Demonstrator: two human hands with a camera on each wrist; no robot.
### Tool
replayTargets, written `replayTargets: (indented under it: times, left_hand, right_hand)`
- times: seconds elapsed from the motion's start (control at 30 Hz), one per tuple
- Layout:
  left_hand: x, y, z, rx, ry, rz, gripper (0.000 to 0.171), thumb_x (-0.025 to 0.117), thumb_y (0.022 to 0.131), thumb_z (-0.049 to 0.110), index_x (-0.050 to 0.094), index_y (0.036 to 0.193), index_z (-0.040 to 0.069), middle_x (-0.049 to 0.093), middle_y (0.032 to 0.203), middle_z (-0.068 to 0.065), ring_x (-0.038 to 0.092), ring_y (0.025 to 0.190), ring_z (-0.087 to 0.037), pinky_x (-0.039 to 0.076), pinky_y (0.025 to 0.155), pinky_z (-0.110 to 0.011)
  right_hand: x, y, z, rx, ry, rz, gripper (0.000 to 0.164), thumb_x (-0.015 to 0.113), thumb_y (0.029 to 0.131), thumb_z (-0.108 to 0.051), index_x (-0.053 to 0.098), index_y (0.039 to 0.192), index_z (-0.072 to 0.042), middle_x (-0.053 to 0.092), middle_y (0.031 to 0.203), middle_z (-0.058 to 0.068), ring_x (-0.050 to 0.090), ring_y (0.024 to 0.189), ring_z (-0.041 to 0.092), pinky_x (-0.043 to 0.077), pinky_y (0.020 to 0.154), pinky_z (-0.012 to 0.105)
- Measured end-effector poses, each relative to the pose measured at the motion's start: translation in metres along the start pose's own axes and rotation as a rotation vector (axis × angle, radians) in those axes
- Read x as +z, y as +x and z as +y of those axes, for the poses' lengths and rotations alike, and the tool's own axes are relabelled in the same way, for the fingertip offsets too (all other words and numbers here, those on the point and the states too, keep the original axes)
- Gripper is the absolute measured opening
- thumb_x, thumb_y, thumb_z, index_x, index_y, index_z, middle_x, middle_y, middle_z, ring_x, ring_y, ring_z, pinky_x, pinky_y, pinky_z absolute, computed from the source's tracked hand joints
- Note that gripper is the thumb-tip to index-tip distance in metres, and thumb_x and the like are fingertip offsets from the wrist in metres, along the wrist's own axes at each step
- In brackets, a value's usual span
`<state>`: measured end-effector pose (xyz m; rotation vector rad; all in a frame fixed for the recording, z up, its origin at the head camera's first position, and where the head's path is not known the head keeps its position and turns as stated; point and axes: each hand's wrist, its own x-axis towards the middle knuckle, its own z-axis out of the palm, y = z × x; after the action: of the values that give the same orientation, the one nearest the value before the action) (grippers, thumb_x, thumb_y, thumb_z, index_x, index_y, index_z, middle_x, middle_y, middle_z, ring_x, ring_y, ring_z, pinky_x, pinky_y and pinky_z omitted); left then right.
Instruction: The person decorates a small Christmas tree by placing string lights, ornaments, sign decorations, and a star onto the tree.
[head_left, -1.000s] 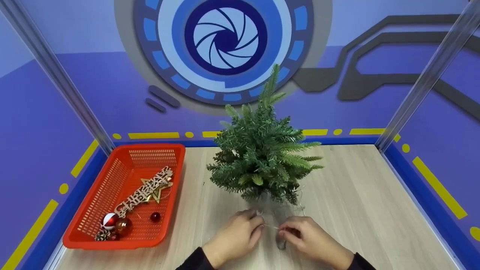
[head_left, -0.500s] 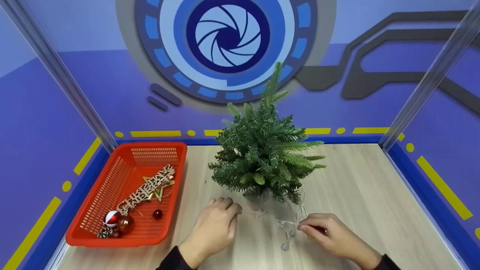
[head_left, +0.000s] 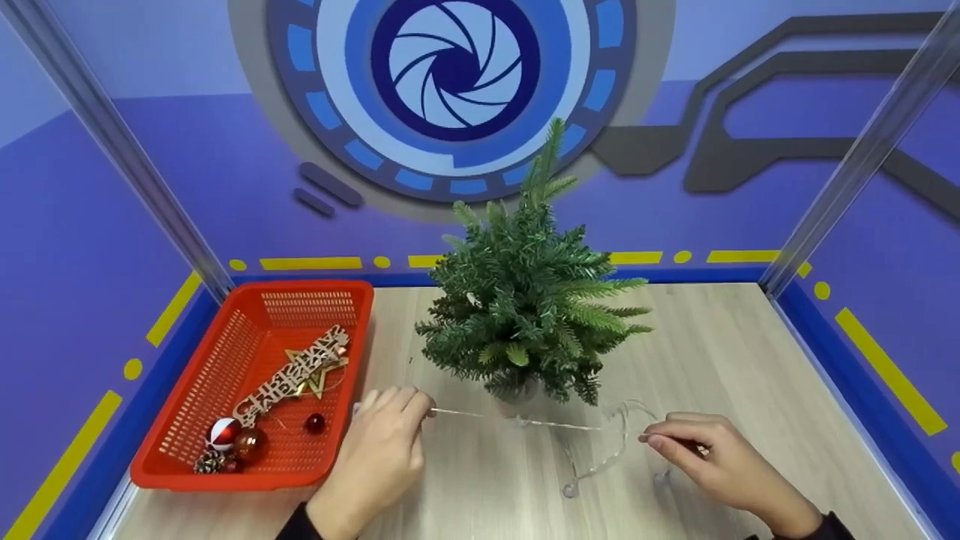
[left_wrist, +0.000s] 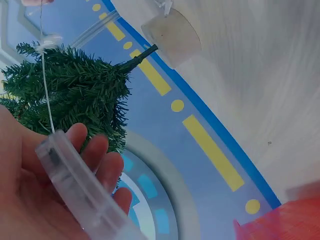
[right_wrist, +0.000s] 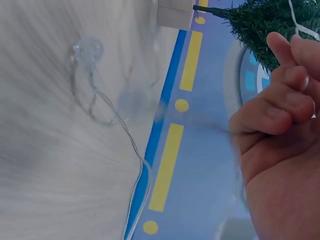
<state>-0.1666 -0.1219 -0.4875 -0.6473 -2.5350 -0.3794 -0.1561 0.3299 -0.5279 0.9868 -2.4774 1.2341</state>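
A string of lights (head_left: 555, 424) stretches between my two hands in front of a small artificial Christmas tree (head_left: 525, 300). Its thin clear wire carries clear bulbs, and one bulb (head_left: 570, 490) lies on the table. My left hand (head_left: 379, 446), beside the basket, holds a translucent plastic case (left_wrist: 87, 187) across its palm; the wire leaves the case's end. On the right, my right hand (head_left: 724, 457) pinches the wire between thumb and fingertips. Loose loops hang near that hand, and the right wrist view shows a blurred bulb (right_wrist: 89, 52) with doubled wire.
At the left stands a red plastic basket (head_left: 225, 482). Inside lie a cut-out lettering sign (head_left: 292, 379), a gold star (head_left: 316, 382), a striped ball (head_left: 223, 433), a brown ball (head_left: 249, 445), a small dark red ball (head_left: 315, 423) and a pinecone (head_left: 208, 461). Printed panels enclose the table.
My hands have moved apart, the left toward the basket and the right outward. The wire between them is now pulled out straight, and loops have shifted right. Tree and basket stay put.
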Motion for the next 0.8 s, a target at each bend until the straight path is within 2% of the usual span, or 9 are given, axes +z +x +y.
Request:
replayTargets:
  times: [0.2,0.33,0.47,0.6,0.67,0.8]
  left_hand:
    - [-0.012,-0.005,-0.008,-0.053,-0.006,0.039,0.025,0.054,0.079,0.002,0.064,0.089,0.022,0.056,0.082,0.011,0.048,0.077,-0.008,0.038,0.074,-0.026]
    - [-0.023,-0.005,-0.016,-0.035,-0.043,0.097,0.018,0.052,0.082,0.005,0.058,0.083,0.022,0.046,0.077,0.011,0.041,0.075,-0.009,0.035,0.073,-0.026]
    - [-0.035,-0.002,-0.024,0.049,-0.123,0.152,0.014,0.052,0.087,0.012,0.055,0.081,0.024,0.04,0.078,0.012,0.036,0.076,-0.006,0.03,0.075,-0.022]
    - [-0.045,0.003,-0.03,0.132,-0.235,0.211,0.018,0.053,0.086,0.008,0.053,0.078,0.024,0.042,0.079,0.013,0.037,0.078,-0.005,0.03,0.078,-0.021]
    - [-0.047,0.006,-0.032,0.148,-0.263,0.234,0.018,0.053,0.087,0.007,0.056,0.079,0.023,0.046,0.08,0.013,0.041,0.079,-0.005,0.032,0.08,-0.021]
    - [-0.051,0.012,-0.035,0.145,-0.267,0.251,0.014,0.058,0.092,0.009,0.064,0.088,0.02,0.053,0.084,0.011,0.047,0.081,-0.006,0.035,0.082,-0.02]
  right_hand:
    - [-0.013,0.001,-0.006,0.031,-0.038,0.011,0.03,0.067,0.09,0.001,0.073,0.104,-0.025,0.065,0.083,-0.016,0.051,0.063,-0.002,0.042,0.055,0.012]
    - [-0.022,-0.002,-0.01,0.024,-0.022,0.043,0.033,0.066,0.088,0.007,0.074,0.106,-0.021,0.064,0.083,-0.013,0.051,0.066,0.0,0.041,0.054,0.016]
    - [-0.029,-0.003,-0.021,-0.054,0.066,0.102,0.038,0.063,0.083,0.018,0.074,0.106,-0.01,0.061,0.081,-0.008,0.05,0.067,0.001,0.039,0.053,0.019]
    - [-0.034,0.004,-0.034,-0.19,0.204,0.144,0.039,0.06,0.078,0.026,0.072,0.105,0.001,0.055,0.075,-0.003,0.047,0.066,0.001,0.035,0.052,0.017]
    - [-0.036,0.01,-0.041,-0.24,0.243,0.163,0.038,0.06,0.077,0.027,0.072,0.103,0.004,0.053,0.073,-0.002,0.045,0.065,0.001,0.034,0.051,0.016]
    - [-0.041,0.019,-0.05,-0.274,0.26,0.227,0.034,0.06,0.076,0.028,0.072,0.102,0.008,0.052,0.073,-0.001,0.043,0.063,-0.001,0.031,0.049,0.013]
